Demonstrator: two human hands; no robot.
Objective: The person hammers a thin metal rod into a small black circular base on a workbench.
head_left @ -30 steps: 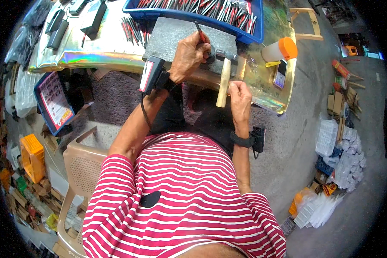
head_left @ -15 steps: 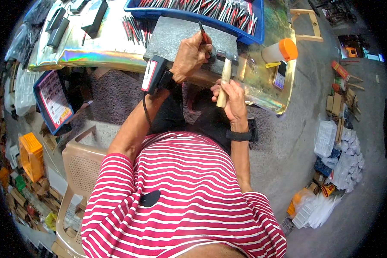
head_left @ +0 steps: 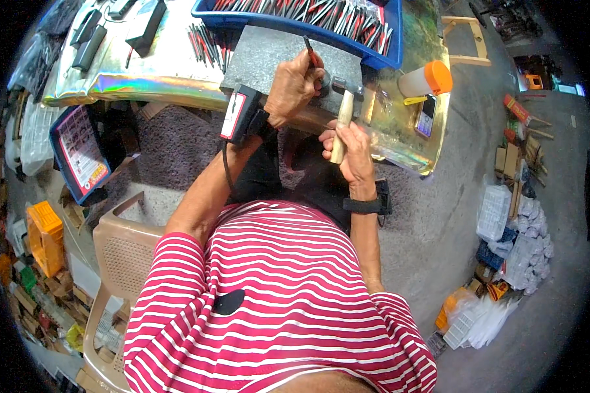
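Observation:
My left hand (head_left: 290, 92) is closed around a slim red-and-black rod (head_left: 311, 52), whose dark end points up and away past my fingers. Its lower end is hidden by the hand. Under it lies a grey metal-looking slab (head_left: 262, 54) at the table's near edge. My right hand (head_left: 354, 147) grips the pale wooden handle of a hammer (head_left: 343, 124). The dark hammer head rests on or just above the slab's right part, close beside my left fingertips; I cannot tell if it touches.
Beyond the slab stands a blue tray (head_left: 288, 21) full of red, black and silver rods. More loose rods (head_left: 208, 47) lie to its left. An orange-lidded bottle (head_left: 426, 78) and a phone (head_left: 427, 116) sit at right. A plastic chair (head_left: 128, 255) is at lower left.
Both hands keep almost the same place and grip. The hammer has shifted only very slightly.

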